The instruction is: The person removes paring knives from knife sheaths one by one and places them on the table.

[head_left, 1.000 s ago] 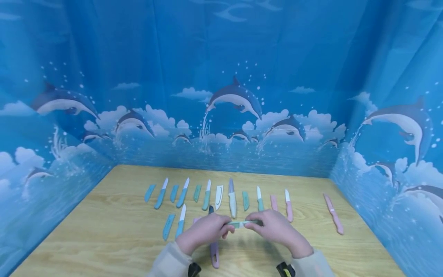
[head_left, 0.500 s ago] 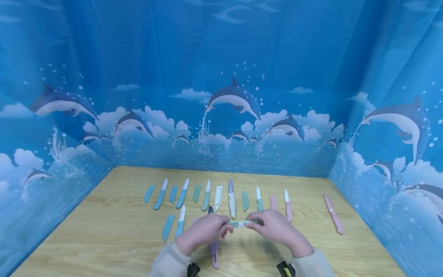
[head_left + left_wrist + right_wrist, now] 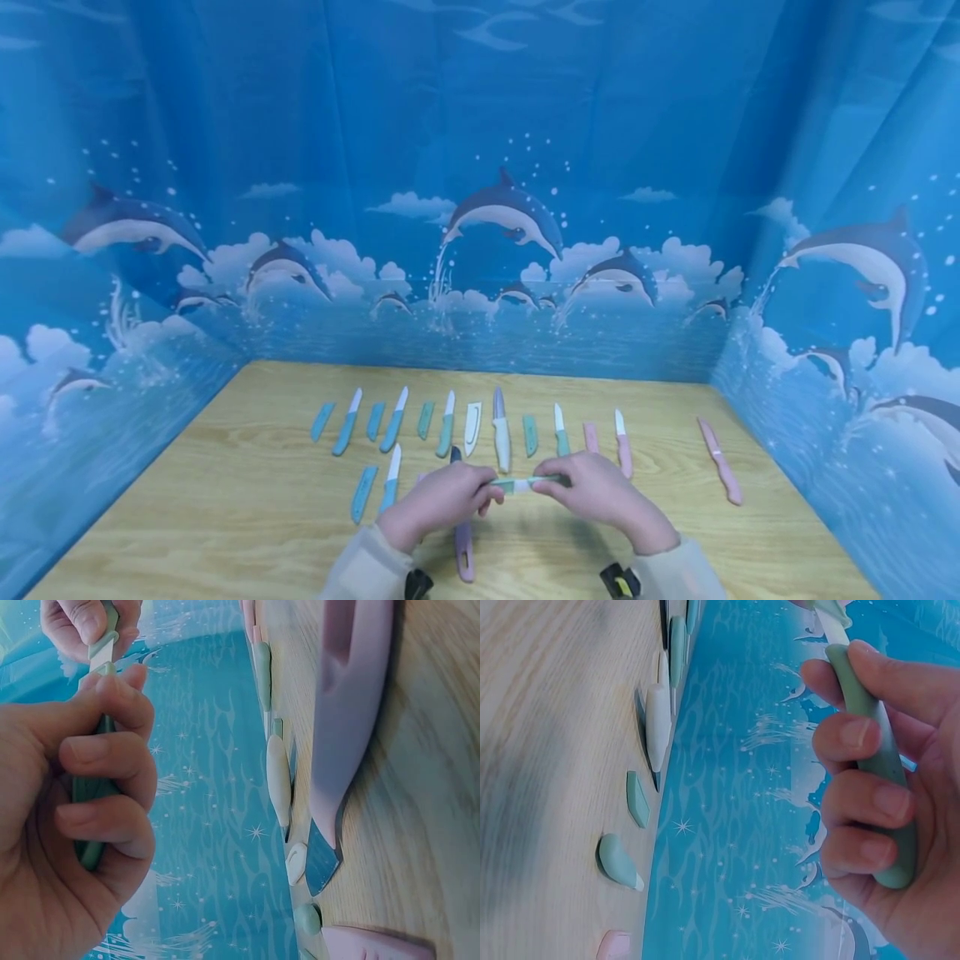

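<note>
In front of the body, my left hand (image 3: 448,498) and right hand (image 3: 592,492) hold the two ends of one small knife. The fingers of the right hand curl round its green handle (image 3: 885,761), thumb near the blade end. A green sheath (image 3: 91,787) lies in the curled fingers of my left hand, partly hidden by them. Between the hands a short stretch of white blade (image 3: 101,656) shows, its tip covered by the sheath. Below the left hand a purple-handled knife (image 3: 464,550) with a dark blade lies on the table.
A row of knives with sheaths lies across the table (image 3: 225,500): blue knives (image 3: 347,432), a green knife (image 3: 446,435), a white-handled knife (image 3: 502,442), and a pink knife (image 3: 625,454). Far right lies a sheathed pink knife (image 3: 722,467). A dolphin-print curtain (image 3: 480,125) surrounds the table.
</note>
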Demonstrator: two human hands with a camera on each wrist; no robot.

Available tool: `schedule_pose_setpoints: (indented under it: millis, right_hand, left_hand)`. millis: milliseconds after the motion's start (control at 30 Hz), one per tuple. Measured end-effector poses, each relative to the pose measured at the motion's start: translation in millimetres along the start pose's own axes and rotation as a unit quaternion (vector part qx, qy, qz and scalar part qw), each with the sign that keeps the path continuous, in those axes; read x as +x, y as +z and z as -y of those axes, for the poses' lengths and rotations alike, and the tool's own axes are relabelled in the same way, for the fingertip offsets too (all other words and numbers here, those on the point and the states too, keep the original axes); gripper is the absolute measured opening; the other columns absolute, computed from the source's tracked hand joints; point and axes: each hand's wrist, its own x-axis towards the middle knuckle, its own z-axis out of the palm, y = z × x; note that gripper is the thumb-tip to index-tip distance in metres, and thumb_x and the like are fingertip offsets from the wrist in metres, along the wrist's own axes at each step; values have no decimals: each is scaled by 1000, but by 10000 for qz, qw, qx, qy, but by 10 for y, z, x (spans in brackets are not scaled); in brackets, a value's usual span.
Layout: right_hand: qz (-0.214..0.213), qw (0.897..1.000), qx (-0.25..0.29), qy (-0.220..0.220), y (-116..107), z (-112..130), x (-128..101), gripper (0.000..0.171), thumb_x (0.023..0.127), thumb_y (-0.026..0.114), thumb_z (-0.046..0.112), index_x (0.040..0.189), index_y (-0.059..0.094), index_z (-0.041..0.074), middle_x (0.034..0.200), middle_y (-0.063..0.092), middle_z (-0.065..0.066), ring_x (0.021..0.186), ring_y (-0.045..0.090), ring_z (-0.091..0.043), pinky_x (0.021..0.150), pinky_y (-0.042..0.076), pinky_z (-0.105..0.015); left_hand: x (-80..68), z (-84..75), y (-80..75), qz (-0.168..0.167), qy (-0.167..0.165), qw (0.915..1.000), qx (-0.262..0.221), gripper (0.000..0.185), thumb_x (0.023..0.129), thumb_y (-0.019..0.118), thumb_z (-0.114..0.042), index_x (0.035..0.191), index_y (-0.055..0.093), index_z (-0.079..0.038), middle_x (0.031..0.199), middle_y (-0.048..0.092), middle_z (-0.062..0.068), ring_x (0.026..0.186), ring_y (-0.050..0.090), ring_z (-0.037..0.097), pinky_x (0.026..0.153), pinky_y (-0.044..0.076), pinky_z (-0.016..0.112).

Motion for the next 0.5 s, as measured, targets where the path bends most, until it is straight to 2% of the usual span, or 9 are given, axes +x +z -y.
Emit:
schedule_pose_setpoints:
  millis: [67,200,267,333,367,400,500]
  right_hand:
    - [6,10000,-3,-41,-4,-9,7,26,92,60,47,100,73,26,94,73,13,80,68,-7,92,40,-60]
    - [29,10000,3,-43,-8,-20,9,27,92,60,46,101,73,25,95,74,12,82,69,-9,90,44,-56]
    - [36,10000,13,30,-7,-22,2,26,92,60,46,100,73,26,94,73,12,85,69,-12,99,32,-63]
    - [29,9999,28,110,-4,-22,-4,25,91,61,47,99,73,26,94,73,13,88,70,-16,103,17,-69]
    - [27,9999,31,125,-4,-23,-8,25,91,62,47,99,73,26,94,73,12,89,70,-17,103,14,-71]
    - [25,9999,30,139,-7,-25,-10,25,90,62,47,99,73,26,93,74,12,90,70,-18,102,13,-72]
    - [-4,9999,16,116,-14,-32,-11,25,91,62,45,100,73,26,94,74,11,90,70,-16,102,20,-70]
  left_hand:
    - [0,2,0,-3,5,10000,22,21,100,52,-27,90,67,-16,64,55,-16,54,46,-1,54,40,17]
    - [-5,1,3,-5,-53,10000,-2,21,100,52,-27,89,67,-17,64,55,-16,54,45,0,53,39,17]
    - [-8,-3,0,-5,-91,10000,-13,22,100,52,-27,89,66,-17,64,55,-16,53,44,0,52,38,18]
    - [-11,-6,-5,-9,-111,9999,5,20,100,52,-27,89,66,-18,64,54,-16,53,43,0,51,38,18]
    - [-12,-6,-8,-9,-108,9999,24,20,100,52,-27,90,67,-18,64,54,-16,53,43,0,51,37,18]
    - [-14,-7,-11,-2,-111,9999,29,20,100,52,-27,90,67,-18,64,54,-16,53,43,0,51,37,18]
    - [-13,-6,-17,4,-118,9999,36,21,101,51,-28,90,66,-18,64,54,-16,53,43,0,52,38,18]
